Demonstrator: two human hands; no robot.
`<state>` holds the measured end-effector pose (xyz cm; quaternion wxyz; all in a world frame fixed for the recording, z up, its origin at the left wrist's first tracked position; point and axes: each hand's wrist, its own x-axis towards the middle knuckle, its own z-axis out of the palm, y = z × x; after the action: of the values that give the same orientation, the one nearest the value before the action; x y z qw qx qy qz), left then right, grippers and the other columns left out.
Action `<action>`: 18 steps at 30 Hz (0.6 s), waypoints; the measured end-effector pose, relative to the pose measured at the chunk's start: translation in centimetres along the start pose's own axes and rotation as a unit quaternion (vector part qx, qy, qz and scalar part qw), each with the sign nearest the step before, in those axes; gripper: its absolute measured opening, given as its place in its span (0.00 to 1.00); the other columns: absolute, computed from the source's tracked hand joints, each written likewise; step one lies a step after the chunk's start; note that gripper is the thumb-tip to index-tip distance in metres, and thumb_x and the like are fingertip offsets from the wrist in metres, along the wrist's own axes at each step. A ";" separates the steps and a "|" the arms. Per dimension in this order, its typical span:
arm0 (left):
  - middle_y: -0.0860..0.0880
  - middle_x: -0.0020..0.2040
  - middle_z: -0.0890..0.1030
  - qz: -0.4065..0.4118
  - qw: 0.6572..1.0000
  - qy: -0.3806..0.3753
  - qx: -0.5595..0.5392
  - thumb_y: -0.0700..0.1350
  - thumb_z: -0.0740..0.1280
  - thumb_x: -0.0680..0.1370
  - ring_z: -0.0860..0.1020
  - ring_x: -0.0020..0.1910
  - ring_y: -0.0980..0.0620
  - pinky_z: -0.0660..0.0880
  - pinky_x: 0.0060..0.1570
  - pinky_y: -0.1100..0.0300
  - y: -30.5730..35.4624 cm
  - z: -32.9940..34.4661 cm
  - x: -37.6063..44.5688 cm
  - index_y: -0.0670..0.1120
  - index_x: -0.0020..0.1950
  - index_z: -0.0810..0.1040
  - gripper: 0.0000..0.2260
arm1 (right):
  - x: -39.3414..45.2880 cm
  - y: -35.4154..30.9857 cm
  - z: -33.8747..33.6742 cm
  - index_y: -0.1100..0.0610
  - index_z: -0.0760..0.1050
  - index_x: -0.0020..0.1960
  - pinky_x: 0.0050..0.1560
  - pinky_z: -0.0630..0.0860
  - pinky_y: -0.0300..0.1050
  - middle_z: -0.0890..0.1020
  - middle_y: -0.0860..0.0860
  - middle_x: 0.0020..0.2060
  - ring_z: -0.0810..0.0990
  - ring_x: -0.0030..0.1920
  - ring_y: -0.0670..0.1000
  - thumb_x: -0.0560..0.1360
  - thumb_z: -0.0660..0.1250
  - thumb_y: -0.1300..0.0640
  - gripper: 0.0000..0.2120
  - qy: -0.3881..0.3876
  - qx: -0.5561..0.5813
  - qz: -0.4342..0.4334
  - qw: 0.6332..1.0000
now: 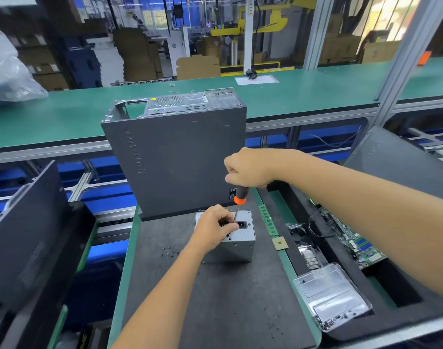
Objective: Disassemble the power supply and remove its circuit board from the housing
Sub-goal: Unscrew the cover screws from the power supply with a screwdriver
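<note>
Head view: the power supply point(231, 241) stands on the dark mat of the counter point(215, 298), just in front of the upright computer case point(180, 157). Your left hand point(214, 226) grips its top edge; your right hand point(250, 168) is closed round the screwdriver point(239, 199), whose tip is at the socket face. The housing looks rigid and weighty with sharp sheet-metal edges; hold it by the flat sides, and the board, likely fragile, by its edges.

My screwdriver point(240, 195) has a black and orange handle. The power supply point(238, 241) is silver-grey, the surface point(210, 298) black with green edging.
</note>
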<state>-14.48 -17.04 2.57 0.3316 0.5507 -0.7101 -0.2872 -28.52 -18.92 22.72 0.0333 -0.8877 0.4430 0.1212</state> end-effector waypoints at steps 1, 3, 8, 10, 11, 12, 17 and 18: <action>0.52 0.40 0.76 -0.001 1.000 0.000 0.004 0.43 0.74 0.71 0.72 0.41 0.59 0.66 0.39 0.72 0.0 0.0 0.0 0.50 0.36 0.76 0.08 | -0.1 0.0 0.0 0.60 0.72 0.50 0.31 0.67 0.42 0.79 0.51 0.38 0.75 0.36 0.52 0.78 0.61 0.57 0.06 0.013 0.038 -0.013 0.999; 0.52 0.39 0.76 -0.001 1.000 0.000 0.016 0.44 0.73 0.71 0.72 0.41 0.59 0.65 0.38 0.71 0.0 0.0 0.1 0.51 0.35 0.76 0.08 | -0.4 0.0 -0.1 0.56 0.74 0.50 0.31 0.64 0.40 0.73 0.44 0.38 0.72 0.37 0.46 0.72 0.67 0.61 0.08 0.026 0.107 -0.035 0.993; 0.55 0.39 0.75 0.004 1.000 -0.009 0.022 0.45 0.72 0.72 0.72 0.41 0.59 0.64 0.39 0.69 0.3 0.2 0.0 0.53 0.34 0.78 0.08 | -0.2 -0.1 0.5 0.58 0.72 0.49 0.31 0.71 0.44 0.76 0.49 0.32 0.78 0.31 0.53 0.77 0.63 0.48 0.12 0.047 0.111 0.008 0.993; 0.56 0.40 0.74 0.001 1.000 -0.005 0.026 0.45 0.72 0.72 0.71 0.43 0.59 0.64 0.41 0.68 0.2 0.3 -0.3 0.49 0.37 0.81 0.05 | 0.1 -0.2 0.6 0.61 0.70 0.46 0.30 0.69 0.45 0.79 0.56 0.32 0.77 0.28 0.57 0.81 0.53 0.46 0.19 0.054 0.048 0.033 0.997; 0.56 0.40 0.73 -0.002 1.000 -0.002 0.030 0.45 0.72 0.73 0.71 0.44 0.58 0.64 0.42 0.68 0.1 0.3 -0.3 0.47 0.37 0.81 0.04 | 0.3 -0.2 0.7 0.61 0.69 0.45 0.30 0.68 0.45 0.79 0.56 0.33 0.77 0.30 0.57 0.81 0.52 0.48 0.18 0.056 0.040 0.028 0.997; 0.56 0.39 0.73 -0.005 0.999 0.003 0.035 0.44 0.72 0.73 0.70 0.44 0.57 0.64 0.42 0.68 0.0 0.3 -0.3 0.47 0.37 0.81 0.05 | 0.4 -0.3 0.8 0.59 0.69 0.45 0.30 0.67 0.45 0.79 0.54 0.35 0.76 0.32 0.55 0.81 0.54 0.51 0.13 0.058 0.056 0.013 0.997; 0.53 0.39 0.72 -0.002 0.997 0.013 0.079 0.44 0.71 0.74 0.70 0.44 0.53 0.67 0.44 0.62 0.3 0.8 0.0 0.46 0.35 0.77 0.08 | -0.5 0.2 0.4 0.54 0.70 0.53 0.36 0.71 0.41 0.80 0.43 0.39 0.75 0.39 0.44 0.71 0.66 0.64 0.13 0.019 0.207 -0.030 0.978; 0.52 0.40 0.73 0.000 0.996 0.012 0.093 0.44 0.70 0.75 0.70 0.44 0.53 0.68 0.45 0.61 0.4 1.0 0.0 0.44 0.36 0.77 0.08 | -0.5 0.2 0.5 0.54 0.70 0.54 0.36 0.71 0.43 0.79 0.43 0.36 0.77 0.38 0.47 0.72 0.67 0.62 0.13 0.025 0.204 -0.017 0.979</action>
<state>-15.48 -16.90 2.24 0.2877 0.5825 -0.7297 -0.2133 -29.07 -18.51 22.36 0.2044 -0.8723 0.4441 0.0052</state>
